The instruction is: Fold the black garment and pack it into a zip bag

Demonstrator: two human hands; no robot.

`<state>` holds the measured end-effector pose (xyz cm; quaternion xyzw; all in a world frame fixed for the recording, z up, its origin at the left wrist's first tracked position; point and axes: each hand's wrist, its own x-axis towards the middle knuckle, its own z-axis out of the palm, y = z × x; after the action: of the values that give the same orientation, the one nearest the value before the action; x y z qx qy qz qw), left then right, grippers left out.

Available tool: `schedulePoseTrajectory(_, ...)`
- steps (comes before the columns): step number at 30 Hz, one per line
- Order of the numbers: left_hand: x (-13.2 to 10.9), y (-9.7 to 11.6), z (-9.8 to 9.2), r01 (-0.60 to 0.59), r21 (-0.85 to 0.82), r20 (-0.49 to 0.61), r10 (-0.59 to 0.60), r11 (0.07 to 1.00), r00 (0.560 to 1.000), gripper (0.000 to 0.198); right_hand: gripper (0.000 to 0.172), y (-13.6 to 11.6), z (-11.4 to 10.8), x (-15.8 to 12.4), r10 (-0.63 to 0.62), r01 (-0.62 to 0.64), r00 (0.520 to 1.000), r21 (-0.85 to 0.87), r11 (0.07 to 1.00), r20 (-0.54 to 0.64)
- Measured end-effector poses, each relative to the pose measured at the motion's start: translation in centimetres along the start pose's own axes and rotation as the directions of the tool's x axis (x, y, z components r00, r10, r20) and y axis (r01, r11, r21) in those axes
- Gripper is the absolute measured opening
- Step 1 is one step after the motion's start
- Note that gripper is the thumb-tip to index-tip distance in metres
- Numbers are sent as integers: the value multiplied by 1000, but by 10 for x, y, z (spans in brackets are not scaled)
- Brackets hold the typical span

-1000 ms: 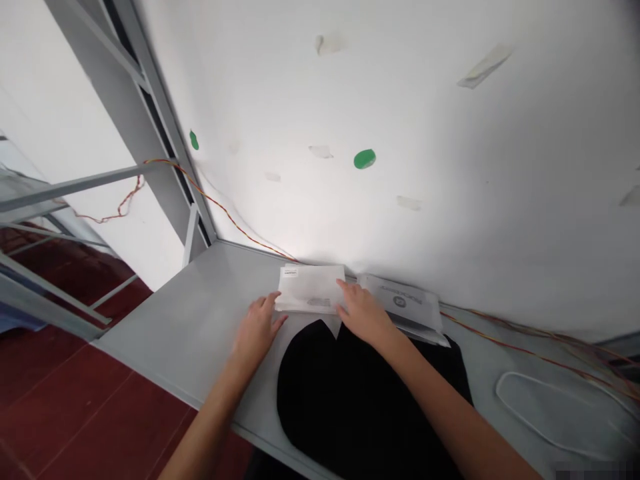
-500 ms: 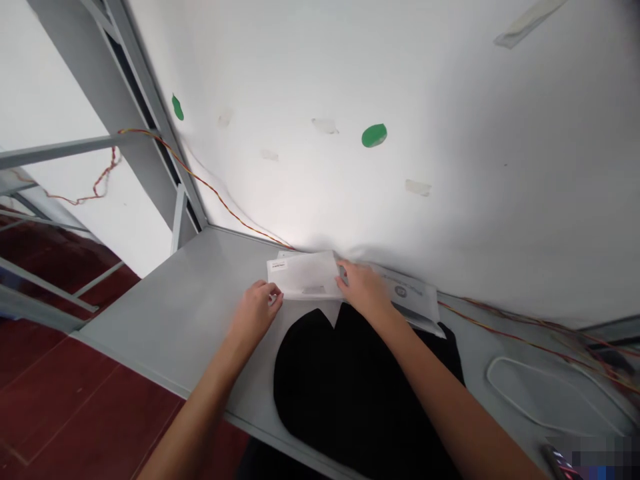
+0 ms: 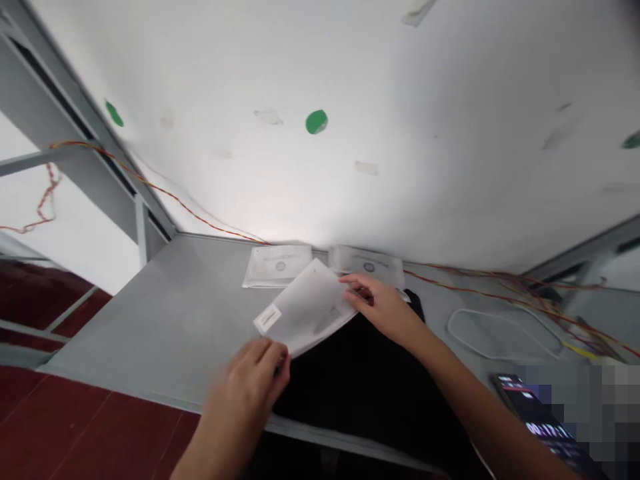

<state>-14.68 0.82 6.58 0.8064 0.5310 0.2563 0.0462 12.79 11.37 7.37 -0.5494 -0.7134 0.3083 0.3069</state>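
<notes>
A translucent white plastic pouch with a small label lies tilted between my hands. My left hand is closed on its lower left corner, fingertips pinched together and partly blurred. At its upper right edge, the thumb and fingers of my right hand grip the pouch. Beneath it and toward me spreads a black fabric piece, partly hidden by my right forearm. Against the wall behind lie two similar pouches with a round printed mark: the left pouch and the right pouch.
The grey table runs along a white wall with tape scraps. Red and yellow wires follow its back edge. To the right are a white cable loop and a phone showing a timer. Metal frame bars stand at left.
The held pouch has come away from the wall toward me and tilted, exposing the left pouch behind it. My left hand has moved nearer and now grips its corner. The view has shifted right.
</notes>
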Motion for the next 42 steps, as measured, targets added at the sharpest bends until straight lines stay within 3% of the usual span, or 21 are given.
schedulePoseTrajectory(3,-15,29,32,-30,33,192,23,999,981,23,35,25,-37,-29,24,-31,993,-59,998,-119)
schedulePoseTrajectory(5,-15,44,50,-32,70,333,7,997,943,20,39,42,-60,-52,95,-114,974,-78,990,-207)
schedulePoseTrajectory(7,-9,56,60,6,123,429,-59,992,902,16,44,57,-73,-75,175,-200,965,-119,973,-194)
schedulePoseTrajectory(11,10,69,65,86,229,545,-201,970,814,19,52,76,-62,-107,225,-226,974,-167,960,-27)
schedulePoseTrajectory(16,18,70,66,84,262,605,-231,961,762,30,71,83,-40,-107,270,-259,963,-266,928,3)
schedulePoseTrajectory(22,7,65,75,139,241,493,-245,960,835,30,65,63,-47,-94,496,-434,860,-338,835,120)
schedulePoseTrajectory(26,-3,61,87,172,243,353,-252,955,901,32,51,59,-45,-99,382,-340,920,-315,886,83)
schedulePoseTrajectory(30,-8,58,92,159,226,296,-223,961,929,33,47,65,-39,-105,236,-208,969,-271,940,76)
schedulePoseTrajectory(35,-7,56,94,126,223,265,-185,967,946,32,49,62,-38,-104,293,-249,953,-350,903,76)
schedulePoseTrajectory(40,-10,58,97,142,225,220,-192,964,956,32,64,55,-37,-94,340,-278,940,-518,809,26)
schedulePoseTrajectory(42,-11,59,98,155,228,206,-203,961,957,32,57,53,-36,-91,345,-270,939,-578,770,20)
